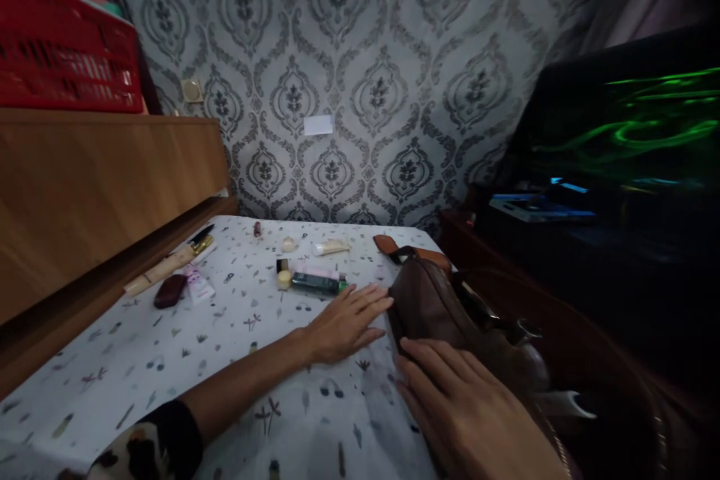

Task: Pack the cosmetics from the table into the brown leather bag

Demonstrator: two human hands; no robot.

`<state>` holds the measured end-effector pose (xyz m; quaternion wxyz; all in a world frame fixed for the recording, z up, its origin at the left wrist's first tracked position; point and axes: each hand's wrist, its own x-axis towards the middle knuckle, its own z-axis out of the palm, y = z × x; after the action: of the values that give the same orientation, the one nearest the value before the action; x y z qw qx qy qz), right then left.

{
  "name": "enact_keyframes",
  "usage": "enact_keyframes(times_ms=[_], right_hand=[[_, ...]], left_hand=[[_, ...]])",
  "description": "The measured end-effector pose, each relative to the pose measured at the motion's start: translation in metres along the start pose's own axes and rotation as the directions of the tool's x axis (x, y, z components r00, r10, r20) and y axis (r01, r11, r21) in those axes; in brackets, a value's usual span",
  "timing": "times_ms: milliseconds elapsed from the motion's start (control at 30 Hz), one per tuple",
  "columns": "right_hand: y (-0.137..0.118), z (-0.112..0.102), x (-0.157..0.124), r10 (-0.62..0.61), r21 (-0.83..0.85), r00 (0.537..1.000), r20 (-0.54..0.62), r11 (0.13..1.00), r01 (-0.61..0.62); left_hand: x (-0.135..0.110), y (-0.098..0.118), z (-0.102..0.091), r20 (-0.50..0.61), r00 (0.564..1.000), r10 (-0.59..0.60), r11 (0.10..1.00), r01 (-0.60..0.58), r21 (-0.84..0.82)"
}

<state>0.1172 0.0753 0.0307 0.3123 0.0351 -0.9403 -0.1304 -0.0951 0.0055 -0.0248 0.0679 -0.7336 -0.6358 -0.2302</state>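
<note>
Left hand (352, 321) is pointing flat, fingers loose, at the brown bag (424, 300) beside its fingertips; can't tell if right hand (466, 397) is gripping. Bracing that side helps imo.

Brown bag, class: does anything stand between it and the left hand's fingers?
Nothing visible does. The left hand lies flat, its fingers pointing toward the near side of the brown bag. The dark bottle lies beyond the hand, off that line. Whether the fingertips touch the bag is unclear.
</note>
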Motion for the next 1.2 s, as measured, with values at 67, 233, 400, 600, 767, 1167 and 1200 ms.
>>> enact_keyframes(times_ms=[67,233,400,600,767,1167,1200], right_hand=[[-0.008,0.012,-0.002,0.001,0.031,0.999,-0.041,1.0,0.0],[-0.034,0.045,-0.001,0.04,0.247,0.999,0.006,0.968,-0.04],[-0.052,0.078,0.007,0.071,0.39,0.996,0.05,0.917,-0.084],[-0.073,0.109,0.03,0.026,0.492,0.982,0.188,0.863,-0.117],[-0.087,0.115,0.062,0.003,0.524,0.927,0.375,0.825,-0.215],[-0.11,0.151,0.07,0.105,0.676,0.968,0.227,0.698,-0.235],[-0.109,0.152,0.069,0.104,0.699,0.971,0.214,0.679,-0.227]], left_hand=[[-0.009,-0.01,0.003,-0.007,1.0,-0.025,0.999,0.025,0.029],[-0.036,-0.032,0.0,-0.039,0.994,-0.104,0.986,0.108,0.128],[-0.07,-0.068,-0.014,-0.203,0.947,-0.248,0.941,0.285,0.183],[-0.112,-0.14,-0.035,-0.436,0.745,-0.504,0.782,0.608,0.136],[-0.14,-0.191,-0.036,-0.436,0.611,-0.661,0.63,0.767,0.122],[-0.143,-0.264,-0.043,-0.385,0.487,-0.784,0.414,0.872,0.259],[-0.142,-0.27,-0.044,-0.388,0.481,-0.786,0.4,0.874,0.274]])
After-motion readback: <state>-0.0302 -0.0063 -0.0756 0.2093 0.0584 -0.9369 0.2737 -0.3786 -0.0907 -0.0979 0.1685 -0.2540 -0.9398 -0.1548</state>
